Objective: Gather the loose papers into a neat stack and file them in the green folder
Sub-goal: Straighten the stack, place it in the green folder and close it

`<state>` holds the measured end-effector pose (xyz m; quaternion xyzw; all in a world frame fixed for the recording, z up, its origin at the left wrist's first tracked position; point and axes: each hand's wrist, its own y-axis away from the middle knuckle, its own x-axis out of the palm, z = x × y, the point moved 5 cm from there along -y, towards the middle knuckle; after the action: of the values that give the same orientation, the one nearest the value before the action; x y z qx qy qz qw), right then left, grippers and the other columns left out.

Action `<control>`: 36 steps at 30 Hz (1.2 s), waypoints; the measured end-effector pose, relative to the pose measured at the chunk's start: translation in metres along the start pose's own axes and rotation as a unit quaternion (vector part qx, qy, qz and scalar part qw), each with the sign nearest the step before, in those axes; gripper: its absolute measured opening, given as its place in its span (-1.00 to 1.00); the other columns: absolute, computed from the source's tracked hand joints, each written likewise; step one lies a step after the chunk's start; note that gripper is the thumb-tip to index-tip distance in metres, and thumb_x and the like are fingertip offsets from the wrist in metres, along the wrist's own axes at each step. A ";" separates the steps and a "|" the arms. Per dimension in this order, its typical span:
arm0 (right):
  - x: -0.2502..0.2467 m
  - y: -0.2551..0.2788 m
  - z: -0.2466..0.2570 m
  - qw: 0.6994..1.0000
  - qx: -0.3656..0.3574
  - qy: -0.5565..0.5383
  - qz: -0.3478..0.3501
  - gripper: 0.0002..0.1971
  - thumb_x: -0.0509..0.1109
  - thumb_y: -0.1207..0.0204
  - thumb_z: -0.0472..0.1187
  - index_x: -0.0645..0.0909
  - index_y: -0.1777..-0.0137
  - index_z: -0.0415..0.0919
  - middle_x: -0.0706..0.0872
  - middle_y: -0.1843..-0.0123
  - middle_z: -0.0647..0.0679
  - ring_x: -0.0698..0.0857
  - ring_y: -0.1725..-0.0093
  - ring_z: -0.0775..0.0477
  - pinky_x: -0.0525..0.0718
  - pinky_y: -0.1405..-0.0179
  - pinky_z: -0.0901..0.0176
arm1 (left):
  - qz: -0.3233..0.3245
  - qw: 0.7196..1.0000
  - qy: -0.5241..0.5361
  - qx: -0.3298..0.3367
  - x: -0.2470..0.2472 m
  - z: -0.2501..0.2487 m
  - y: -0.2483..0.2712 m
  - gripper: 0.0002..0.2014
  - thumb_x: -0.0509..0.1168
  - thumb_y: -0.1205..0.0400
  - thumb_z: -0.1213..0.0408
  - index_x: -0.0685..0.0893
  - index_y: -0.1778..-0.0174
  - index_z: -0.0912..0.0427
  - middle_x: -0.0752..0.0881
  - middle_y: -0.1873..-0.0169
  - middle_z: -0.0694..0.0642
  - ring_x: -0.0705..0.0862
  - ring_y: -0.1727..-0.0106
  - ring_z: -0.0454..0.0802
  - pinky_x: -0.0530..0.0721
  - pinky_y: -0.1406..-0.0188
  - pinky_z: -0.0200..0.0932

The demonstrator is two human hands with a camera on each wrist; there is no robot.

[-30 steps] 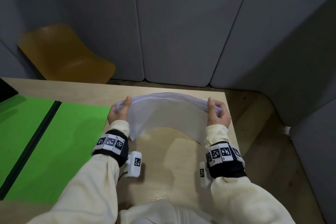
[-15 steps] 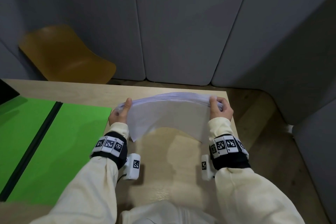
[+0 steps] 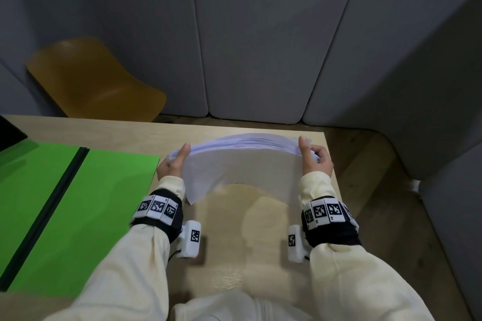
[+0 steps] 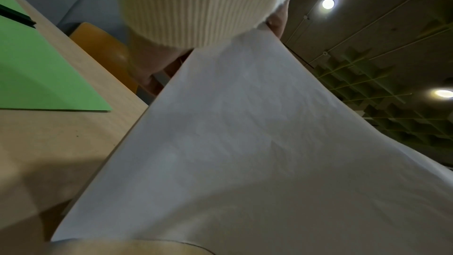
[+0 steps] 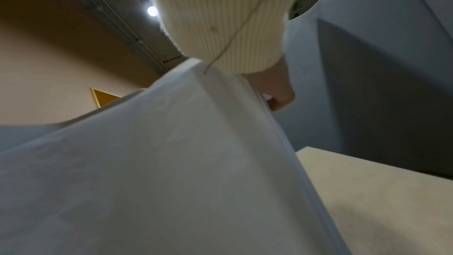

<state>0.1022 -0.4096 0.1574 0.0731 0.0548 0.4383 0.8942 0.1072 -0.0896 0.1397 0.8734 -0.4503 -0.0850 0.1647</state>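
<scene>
A stack of white papers (image 3: 241, 164) is held upright on its lower edge above the wooden table (image 3: 234, 242), bowed into an arch. My left hand (image 3: 173, 163) grips its left edge, thumb on the near face. My right hand (image 3: 314, 157) grips the right edge, thumb on the near face and fingers curled behind. The open green folder (image 3: 86, 206) lies flat on the table to the left, its dark spine (image 3: 49, 206) running diagonally. The near sheet (image 4: 245, 152) fills the left wrist view, and the paper stack (image 5: 171, 172) fills the right wrist view too.
A yellow chair (image 3: 91, 78) stands beyond the table's far left. Grey padded panels (image 3: 247, 34) enclose the space behind and to the right. The table's right edge (image 3: 336, 190) drops to a wooden floor. A dark object (image 3: 10, 133) sits at the far left edge.
Both hands have kept their grip on the stack's side edges. The stack has shifted slightly to the right and stands a little more squared, with its arch about the same.
</scene>
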 end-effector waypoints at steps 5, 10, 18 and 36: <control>0.002 -0.007 0.003 0.999 -0.036 0.000 -0.037 -0.68 0.54 -0.35 -0.10 0.44 0.43 -0.08 0.51 0.43 0.08 0.48 0.38 0.11 0.51 0.30 0.42 | 0.000 1.000 -0.004 0.004 -0.002 0.000 0.003 -0.69 0.45 -0.48 0.09 0.53 0.47 0.13 0.57 0.48 0.02 0.52 0.45 -0.03 0.56 0.59 -0.34; -0.005 -0.016 -0.003 0.998 -0.061 0.000 -0.031 -0.77 0.48 -0.39 -0.31 0.54 0.37 -0.04 0.65 0.30 -0.04 0.60 0.27 0.04 0.57 0.10 0.18 | 0.015 1.000 -0.012 0.000 -0.002 0.002 0.001 -0.69 0.45 -0.47 0.07 0.56 0.47 0.13 0.59 0.46 0.04 0.54 0.47 -0.02 0.55 0.58 -0.34; -0.002 0.006 -0.024 0.985 0.022 0.100 0.141 -0.52 0.54 -0.38 -0.12 0.51 -0.29 -0.09 0.66 -0.11 -0.12 0.65 -0.09 -0.15 0.62 0.11 0.24 | 0.174 0.984 0.028 -0.022 0.008 0.018 -0.008 0.01 0.60 0.08 -0.28 0.63 -0.12 0.41 0.81 0.13 0.28 0.72 0.39 -0.01 0.65 0.41 -0.29; -0.037 -0.004 -0.020 0.977 -0.051 0.056 0.199 0.00 0.50 0.31 0.55 0.64 -0.13 -0.07 0.71 -0.10 0.02 0.67 -0.03 0.05 0.66 0.06 0.41 | 0.261 0.946 -0.126 0.145 0.002 -0.006 0.002 -0.66 0.57 -0.24 0.48 0.76 0.17 0.02 0.83 0.34 -0.24 0.74 0.25 -0.34 0.64 0.21 -0.57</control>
<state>0.0794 -0.4400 0.1385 0.0120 0.0663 0.6134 0.7869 0.1086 -0.0913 0.1465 0.7222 -0.6869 -0.0817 -0.0055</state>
